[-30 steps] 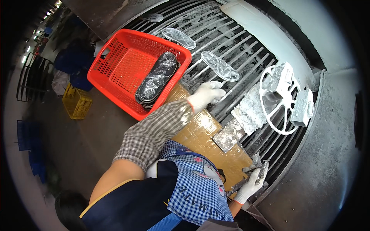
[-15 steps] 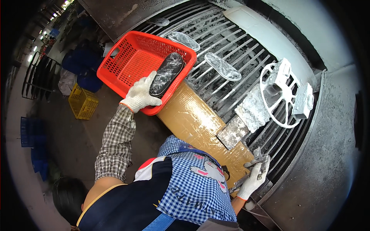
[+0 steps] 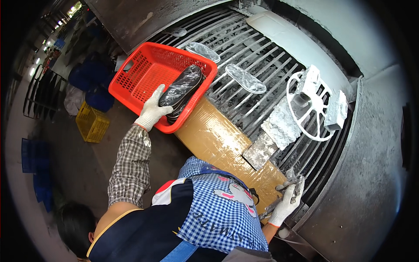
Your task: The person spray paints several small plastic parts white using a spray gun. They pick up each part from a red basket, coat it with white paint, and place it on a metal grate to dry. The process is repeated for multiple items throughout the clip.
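My left hand (image 3: 152,111), in a white knit glove, is closed on the near end of a black oval piece (image 3: 183,85) wrapped in shiny clear film. This piece lies tilted inside a red plastic basket (image 3: 131,89), with more black wrapped pieces (image 3: 187,101) partly hidden under it. At the lower right, my gloved right hand (image 3: 288,203) grips a grey, paint-caked tool (image 3: 297,187) that looks like a spray gun. Its lower part is hidden by the hand.
Film-wrapped oval pieces (image 3: 245,79) lie on a slatted metal grate (image 3: 244,107). A white spoked wheel (image 3: 317,109) with blocks stands at the right, before a pale curved panel (image 3: 301,41). Taped brown cardboard (image 3: 214,126) covers the near edge. A yellow crate (image 3: 92,123) sits on the floor.
My left hand has shifted slightly left, tilting the top black piece and uncovering more of the pieces under it. My right hand stays in place on the grey tool.
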Demonstrator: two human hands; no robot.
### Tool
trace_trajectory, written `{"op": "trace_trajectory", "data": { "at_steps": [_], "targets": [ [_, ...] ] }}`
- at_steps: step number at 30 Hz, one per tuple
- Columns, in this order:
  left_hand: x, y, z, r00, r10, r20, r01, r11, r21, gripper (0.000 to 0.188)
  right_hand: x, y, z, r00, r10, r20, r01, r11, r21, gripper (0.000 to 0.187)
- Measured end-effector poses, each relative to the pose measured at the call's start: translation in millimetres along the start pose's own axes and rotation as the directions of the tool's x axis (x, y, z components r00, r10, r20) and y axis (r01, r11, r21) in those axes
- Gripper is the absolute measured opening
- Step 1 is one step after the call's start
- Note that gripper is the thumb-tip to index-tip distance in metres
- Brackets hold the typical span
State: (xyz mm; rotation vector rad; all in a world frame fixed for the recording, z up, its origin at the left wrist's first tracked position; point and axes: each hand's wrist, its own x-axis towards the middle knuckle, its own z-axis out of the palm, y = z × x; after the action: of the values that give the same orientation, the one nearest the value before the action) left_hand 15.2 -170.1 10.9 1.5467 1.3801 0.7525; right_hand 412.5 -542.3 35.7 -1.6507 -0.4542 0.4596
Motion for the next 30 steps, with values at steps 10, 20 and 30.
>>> {"op": "trace_trajectory", "data": {
  "at_steps": [10, 20, 30],
  "targets": [
    [6, -26, -5, 0.933, -0.214, -0.29, -0.019, 0.775, -0.631, 0.077, 1, 5, -6, 0.999, -0.028, -0.02, 0.027, 0.999, -0.04, 0.053],
    [20, 16, -32, 0.966, -0.17, -0.195, 0.023, 0.808, -0.589, 0.039, -1, 13, -13, 0.999, 0.031, -0.044, -0.028, 0.998, 0.048, 0.057],
    [-38, 179, 48, 0.989, 0.134, 0.053, -0.121, 0.97, -0.21, 0.042, 9, 13, -15, 0.995, 0.002, -0.096, 0.008, 0.995, 0.103, 0.063]
  ]
}}
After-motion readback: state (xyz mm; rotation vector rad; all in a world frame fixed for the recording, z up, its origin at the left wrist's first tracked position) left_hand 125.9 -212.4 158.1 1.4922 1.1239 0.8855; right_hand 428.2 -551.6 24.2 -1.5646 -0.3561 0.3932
